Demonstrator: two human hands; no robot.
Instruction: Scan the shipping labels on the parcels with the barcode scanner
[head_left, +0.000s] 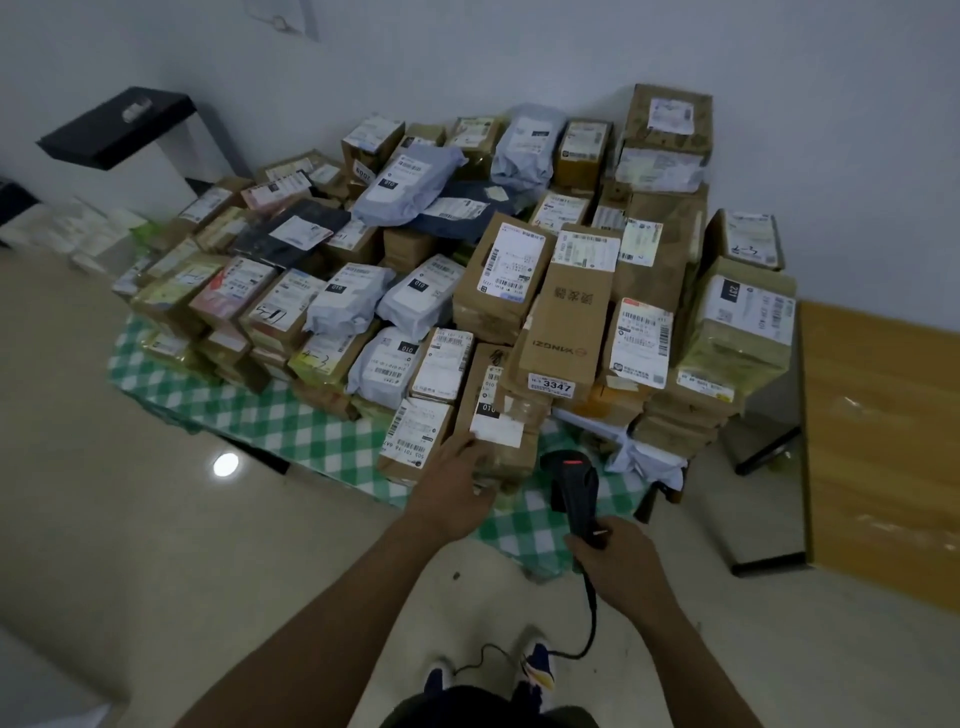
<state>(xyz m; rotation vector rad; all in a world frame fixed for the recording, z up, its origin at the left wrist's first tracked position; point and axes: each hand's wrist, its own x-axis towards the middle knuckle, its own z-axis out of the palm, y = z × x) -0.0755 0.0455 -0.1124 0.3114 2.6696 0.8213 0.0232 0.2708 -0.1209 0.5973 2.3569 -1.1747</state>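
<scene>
Far left: black shelf (119, 127) against the wall, well apart from the pile, with pale tiled floor (130, 519) open between it and the person

Green-white checked cloth (249, 410) covered the low surface; a bare strip ran along its front-left edge, the rest was buried under parcels

Parcel pile (467, 260) was mostly brown cardboard boxes plus grey and white poly mailers, nearly all label-up, white labels with black barcodes. Stacks ran taller toward the right and back, tight against the wall

Left hand (457, 486) was on the near end of a brown parcel (511, 457) at the front edge of the pile, thumb up the left side and fingers bent over the near end, gripping it. Its shipping label (496, 428) faced up: white, partly blank or glared, black "010" tag at the far end

Barcode scanner (574, 493) sat just right of that parcel, not touching it, over the cloth's front edge: black pistol type, red window on the head, head toward the pile. Right hand (618, 564) had fingers wrapped fully round the handle. Black cable (589, 623) dropped from the handle base and looped to the floor near the shoes (537, 667)

Right: wooden panel (883, 441) by the wall, narrow floor gap between it and the pile
</scene>
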